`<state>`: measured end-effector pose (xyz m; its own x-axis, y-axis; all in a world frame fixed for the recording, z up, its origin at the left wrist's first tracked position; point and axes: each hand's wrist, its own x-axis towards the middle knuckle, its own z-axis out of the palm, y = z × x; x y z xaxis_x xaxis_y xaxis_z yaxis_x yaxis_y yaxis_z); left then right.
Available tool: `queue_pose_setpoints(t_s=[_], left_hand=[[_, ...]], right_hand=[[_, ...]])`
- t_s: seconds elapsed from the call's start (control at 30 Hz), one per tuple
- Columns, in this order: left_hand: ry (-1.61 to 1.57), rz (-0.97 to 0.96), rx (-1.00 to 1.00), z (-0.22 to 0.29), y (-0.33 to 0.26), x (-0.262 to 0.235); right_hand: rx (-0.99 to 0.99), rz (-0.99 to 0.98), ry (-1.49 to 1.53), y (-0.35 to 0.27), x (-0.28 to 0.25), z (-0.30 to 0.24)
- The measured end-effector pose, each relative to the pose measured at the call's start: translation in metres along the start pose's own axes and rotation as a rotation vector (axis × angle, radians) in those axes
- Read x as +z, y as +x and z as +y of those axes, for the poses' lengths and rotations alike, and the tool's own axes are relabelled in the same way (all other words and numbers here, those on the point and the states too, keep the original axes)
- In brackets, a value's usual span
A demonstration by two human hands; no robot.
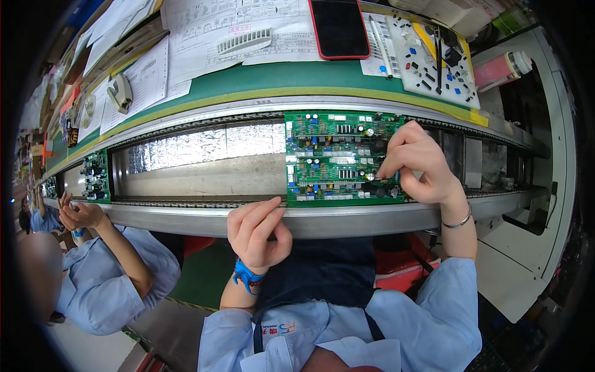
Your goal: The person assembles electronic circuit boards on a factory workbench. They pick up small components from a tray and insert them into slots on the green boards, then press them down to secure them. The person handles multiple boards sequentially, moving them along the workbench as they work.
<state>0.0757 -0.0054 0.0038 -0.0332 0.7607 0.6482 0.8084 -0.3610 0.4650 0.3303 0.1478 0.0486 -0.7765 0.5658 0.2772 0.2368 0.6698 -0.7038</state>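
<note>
A green circuit board [334, 144], dense with capacitors, white connectors and small blue parts, lies across the conveyor rails in front of me. Over its right side is my right hand [423, 164], index finger and thumb bent into a pinch. Those fingertips are close to a round silver-topped capacitor [370, 177]; anything between them is too small to make out. My left hand [257, 234], with a blue band at the wrist, is curled at the near rail [186, 217], just off the board's near left corner. Its palm side is hidden.
Papers, a red-edged phone [339, 30] and a white tray of loose components with tweezers [439, 62] lie beyond the conveyor. A stapler [119, 93] sits far left. At left, a co-worker's hand [80, 214] is near another board [95, 177]. A pink bottle [499, 69] is at right.
</note>
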Motion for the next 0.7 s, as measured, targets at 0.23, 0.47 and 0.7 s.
queue_pose_setpoints(t_s=[0.23, 0.47, 0.7], left_hand=[[0.0, 0.004, 0.003, -0.0003, 0.0002, 0.0005], [0.008, 0.004, 0.004, 0.0001, 0.001, 0.0003], [0.008, 0.005, 0.007, 0.0, 0.0007, 0.0008]], right_hand=[[0.012, -0.026, -0.02, -0.001, -0.0037, 0.0005], [0.028, -0.062, -0.05, -0.0016, -0.0029, 0.0006], [0.052, 0.013, -0.093, -0.0034, -0.0101, 0.0002]])
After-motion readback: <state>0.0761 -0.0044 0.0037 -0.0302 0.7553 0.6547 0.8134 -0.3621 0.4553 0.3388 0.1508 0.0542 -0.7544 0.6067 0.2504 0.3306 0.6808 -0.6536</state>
